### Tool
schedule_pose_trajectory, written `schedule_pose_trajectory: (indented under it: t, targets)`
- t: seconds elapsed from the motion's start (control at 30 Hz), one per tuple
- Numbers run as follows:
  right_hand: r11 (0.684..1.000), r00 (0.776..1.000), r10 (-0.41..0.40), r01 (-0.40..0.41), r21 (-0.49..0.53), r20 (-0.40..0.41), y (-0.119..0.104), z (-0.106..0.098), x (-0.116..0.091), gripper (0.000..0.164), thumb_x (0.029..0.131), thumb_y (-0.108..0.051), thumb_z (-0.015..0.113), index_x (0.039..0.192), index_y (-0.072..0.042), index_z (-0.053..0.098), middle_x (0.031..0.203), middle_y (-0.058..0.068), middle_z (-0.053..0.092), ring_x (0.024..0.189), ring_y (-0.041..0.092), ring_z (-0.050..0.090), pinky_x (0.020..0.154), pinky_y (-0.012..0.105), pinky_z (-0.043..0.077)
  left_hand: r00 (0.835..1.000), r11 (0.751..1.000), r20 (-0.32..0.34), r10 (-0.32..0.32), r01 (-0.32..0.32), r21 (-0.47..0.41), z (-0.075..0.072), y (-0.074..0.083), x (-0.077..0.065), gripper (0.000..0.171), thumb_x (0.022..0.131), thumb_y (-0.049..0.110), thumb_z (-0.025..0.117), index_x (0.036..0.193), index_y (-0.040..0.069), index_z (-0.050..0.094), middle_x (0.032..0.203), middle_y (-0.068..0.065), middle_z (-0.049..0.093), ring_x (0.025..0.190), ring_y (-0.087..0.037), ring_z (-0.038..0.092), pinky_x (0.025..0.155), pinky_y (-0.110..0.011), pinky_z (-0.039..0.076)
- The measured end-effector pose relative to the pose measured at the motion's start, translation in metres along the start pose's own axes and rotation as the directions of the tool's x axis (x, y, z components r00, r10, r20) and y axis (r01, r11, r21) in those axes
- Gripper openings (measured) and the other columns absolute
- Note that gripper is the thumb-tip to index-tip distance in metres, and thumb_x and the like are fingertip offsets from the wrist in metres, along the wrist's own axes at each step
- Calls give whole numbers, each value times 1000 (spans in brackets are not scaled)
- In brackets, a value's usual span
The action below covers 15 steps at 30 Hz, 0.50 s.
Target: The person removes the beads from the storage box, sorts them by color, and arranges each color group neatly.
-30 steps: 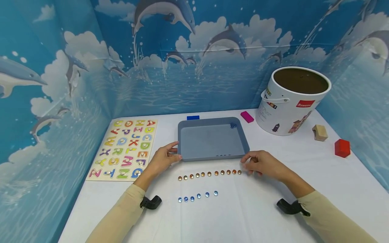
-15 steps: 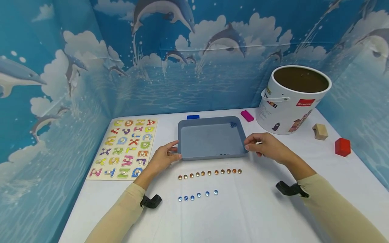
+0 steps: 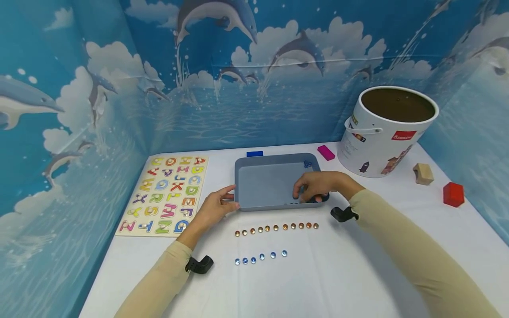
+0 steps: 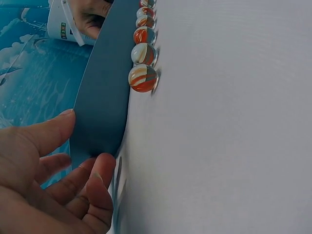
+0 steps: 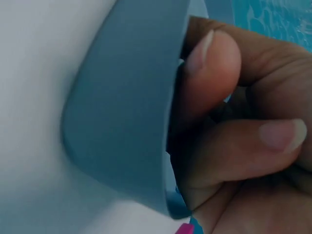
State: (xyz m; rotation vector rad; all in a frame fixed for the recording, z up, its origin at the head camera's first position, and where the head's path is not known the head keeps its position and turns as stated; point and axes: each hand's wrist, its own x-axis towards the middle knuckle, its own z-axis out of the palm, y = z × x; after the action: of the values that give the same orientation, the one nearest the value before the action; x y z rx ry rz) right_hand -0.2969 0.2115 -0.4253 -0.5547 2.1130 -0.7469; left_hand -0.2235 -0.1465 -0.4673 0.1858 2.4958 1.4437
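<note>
Far left, the alphabet puzzle board (image 3: pixel 161 196) lies flat on the white cloth (image 3: pixel 187 298). Just right of it, the left forearm slants up from the lower left in a beige sleeve. The left hand (image 3: pixel 212 209) has its fingers spread and only loosely bent, the thumb at the near left corner of the shallow grey-blue tray (image 3: pixel 262 187) and a fingertip against its left wall. The tray therefore sits directly right of this hand, touching it. Nearer the person, a row of eleven orange-swirled glass marbles (image 3: pixel 275 228) runs beside the tray's near wall, and a row of six blue glass marbles (image 3: pixel 262 256) lies closer still; both are right of the left hand and apart from it. Small dark pieces (image 3: pixel 293 203) show along the tray's near wall, left of the right hand (image 3: pixel 318 183). That hand reaches over the tray's right end from a forearm slanting in from the lower right, its fingers bent and pointing left and down inside. Whether its fingertips pinch a piece, I cannot tell. Beyond it, small blue pieces (image 3: pixel 307 164) sit in the tray's far right corner
</note>
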Motion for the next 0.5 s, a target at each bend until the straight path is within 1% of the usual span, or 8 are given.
schedule_pose_trajectory:
  t: [0.1, 0.17, 0.27, 0.37, 0.5]
  targets:
    - [999, 999, 21, -20, -43, 36, -3, 4, 4, 18, 95, -7, 65, 108, -14, 74, 63, -2, 52, 46, 10, 51, 47, 22, 40, 1000, 1000, -5, -2, 2, 1, 0, 0, 0, 66, 92, 22, 77, 152, 19, 50, 131, -11, 67, 97, -19, 66, 76, -32, 55]
    - [997, 999, 17, -14, -76, 37, -5, 6, 6, 17, 95, -6, 63, 106, -14, 74, 62, -2, 51, 46, 9, 51, 46, 22, 39, 1000, 1000, -10, -4, 4, 5, 0, 0, 0, 66, 92, 22, 77, 152, 20, 50, 131, -10, 67, 98, -19, 66, 77, -32, 55]
    - [995, 999, 5, -1, -95, 40, -8, 8, 9, 18, 95, -5, 63, 105, -14, 75, 63, -3, 52, 46, 9, 51, 47, 22, 39, 1000, 1000, -15, -2, 2, 8, 0, -1, 0, 66, 92, 22, 77, 152, 19, 50, 130, -10, 67, 99, -19, 66, 77, -32, 55]
    - [996, 999, -13, 17, -87, 46, -10, 10, 12, 17, 94, -3, 63, 102, -11, 76, 65, -3, 55, 48, 9, 50, 47, 21, 39, 1000, 1000, -17, 0, 0, 5, 1, -2, 0, 66, 92, 21, 77, 152, 19, 50, 130, -10, 67, 99, -19, 67, 76, -32, 55]
    - [998, 998, -31, 33, -51, 50, -7, 11, 13, 13, 93, -4, 64, 95, -8, 76, 68, -3, 59, 49, 8, 50, 47, 21, 39, 1000, 1000, -16, 1, -1, 6, 2, -2, -1, 66, 92, 22, 77, 153, 19, 50, 130, -11, 67, 97, -19, 66, 75, -32, 55]
